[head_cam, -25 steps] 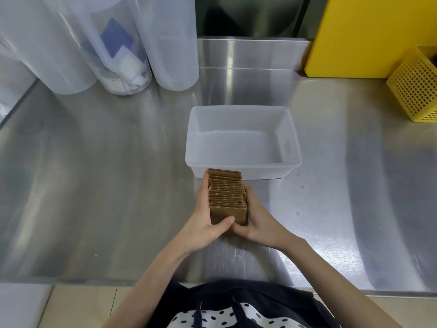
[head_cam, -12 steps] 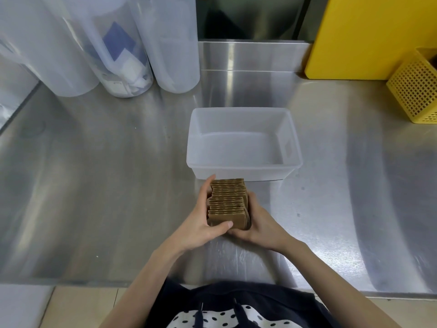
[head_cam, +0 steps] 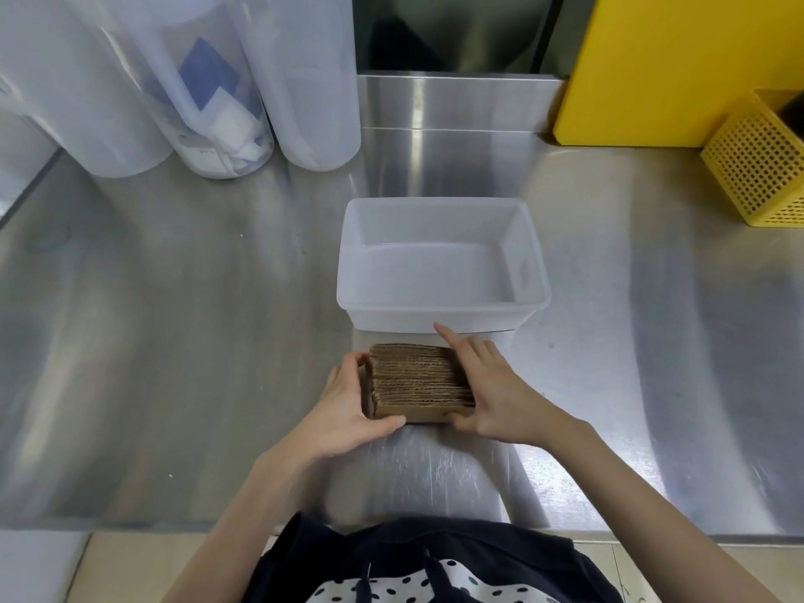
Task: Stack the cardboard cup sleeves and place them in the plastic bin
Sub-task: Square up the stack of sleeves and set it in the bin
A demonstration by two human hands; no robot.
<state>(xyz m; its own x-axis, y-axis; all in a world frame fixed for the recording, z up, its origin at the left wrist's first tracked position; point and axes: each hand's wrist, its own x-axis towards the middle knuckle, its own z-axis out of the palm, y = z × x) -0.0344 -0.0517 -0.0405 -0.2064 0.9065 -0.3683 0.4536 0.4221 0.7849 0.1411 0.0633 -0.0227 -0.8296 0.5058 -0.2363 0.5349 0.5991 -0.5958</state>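
A thick stack of brown cardboard cup sleeves [head_cam: 417, 378] stands on edge on the steel counter, its long side running left to right, just in front of the translucent plastic bin [head_cam: 534, 258]. My left hand [head_cam: 346, 406] presses its left end, thumb along the front face. My right hand [head_cam: 489, 389] clamps the right end, index finger stretched toward the bin's near wall. Nothing lies inside the bin.
Three tall translucent containers [head_cam: 217, 80] stand at the back left, one holding blue and white packets. A yellow box [head_cam: 678, 67] and a yellow perforated basket [head_cam: 757, 167] are at the back right. The counter's front edge runs near my body.
The stack has been turned from lengthwise to crosswise between my hands. My right hand shifted to the stack's right end, its index finger now pointing out toward the bin.
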